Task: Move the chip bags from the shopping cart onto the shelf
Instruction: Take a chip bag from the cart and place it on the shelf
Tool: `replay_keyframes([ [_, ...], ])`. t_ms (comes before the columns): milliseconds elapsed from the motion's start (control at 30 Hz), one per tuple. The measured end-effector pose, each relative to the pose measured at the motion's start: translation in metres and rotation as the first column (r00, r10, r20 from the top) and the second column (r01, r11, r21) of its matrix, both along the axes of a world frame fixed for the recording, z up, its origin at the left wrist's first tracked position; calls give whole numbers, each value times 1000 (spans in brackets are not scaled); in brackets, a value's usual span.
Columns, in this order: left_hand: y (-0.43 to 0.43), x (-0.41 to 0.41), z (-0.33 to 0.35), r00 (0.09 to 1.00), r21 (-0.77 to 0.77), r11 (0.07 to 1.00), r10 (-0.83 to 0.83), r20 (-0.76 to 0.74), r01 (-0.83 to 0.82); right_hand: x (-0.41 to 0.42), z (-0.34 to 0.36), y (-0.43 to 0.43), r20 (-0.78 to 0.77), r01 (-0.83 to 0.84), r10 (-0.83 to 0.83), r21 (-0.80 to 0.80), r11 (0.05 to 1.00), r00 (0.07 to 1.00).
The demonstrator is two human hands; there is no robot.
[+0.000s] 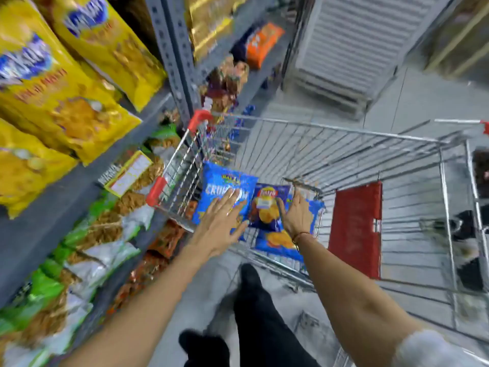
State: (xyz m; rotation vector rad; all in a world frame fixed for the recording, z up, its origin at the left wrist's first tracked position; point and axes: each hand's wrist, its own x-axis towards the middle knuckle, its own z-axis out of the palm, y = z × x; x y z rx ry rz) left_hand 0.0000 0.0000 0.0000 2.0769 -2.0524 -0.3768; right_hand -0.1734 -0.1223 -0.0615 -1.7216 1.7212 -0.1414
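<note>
Several blue chip bags lie in the near left corner of the wire shopping cart [344, 136]. My left hand [221, 218] reaches in with fingers spread, resting on the light blue chip bag [225, 185]. My right hand [297, 211] is over the bags beside it, thumb touching the dark blue chip bag [266, 207] that lies between both hands. Another blue chip bag [277, 243] shows under my right wrist. Neither hand has closed around a bag. The grey shelf [79, 181] stands on the left.
The shelf holds large yellow chip bags [60, 102] on top, green and white snack bags [87, 250] below, and orange packs farther along. A red flap [356, 229] sits in the cart's seat. My dark-trousered leg [262, 313] stands on the grey floor beside the cart.
</note>
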Motion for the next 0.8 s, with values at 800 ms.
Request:
replay_keyframes([
  [800,6,-1,-12,981,44,989,147,-123,-142,13,-92,-30,243,371,-583,572,731,775],
])
